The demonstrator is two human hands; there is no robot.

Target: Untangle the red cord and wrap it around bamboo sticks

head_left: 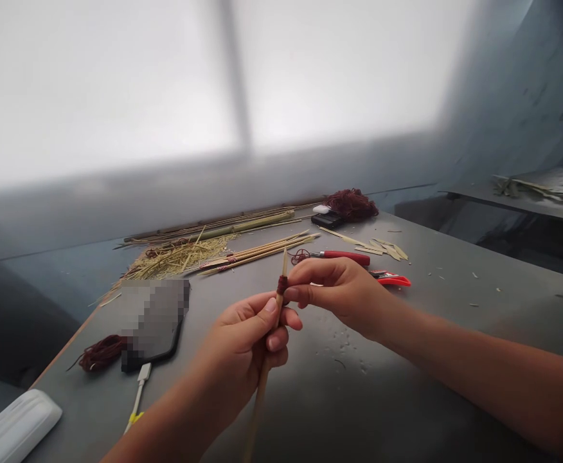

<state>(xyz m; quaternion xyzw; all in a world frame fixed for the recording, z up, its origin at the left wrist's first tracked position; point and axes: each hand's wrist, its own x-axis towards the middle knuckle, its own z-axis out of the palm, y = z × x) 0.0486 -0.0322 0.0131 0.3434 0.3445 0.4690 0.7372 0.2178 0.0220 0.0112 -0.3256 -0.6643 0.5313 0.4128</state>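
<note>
My left hand (257,328) is closed around a thin pale bamboo stick (261,392), held tilted with its pointed tip up. Just below the tip, dark red cord (282,284) is wound round the stick. The thumb and forefinger of my right hand (332,289) pinch at this wrapping; the cord end between them is too small to make out clearly. Beyond my right hand lie a red-handled tool (346,257) and a red cutter (394,280). Several similar sticks (262,252), some with wrapped ends, lie behind my hands.
A phone-like device (159,321) with a white cable (141,382) lies left, beside a dark red cord bundle (103,352). Straw shavings (189,254) and bamboo lengths (247,225) line the back. More red cord (353,204) sits by a black box (326,220). Bamboo slivers (385,249) lie right.
</note>
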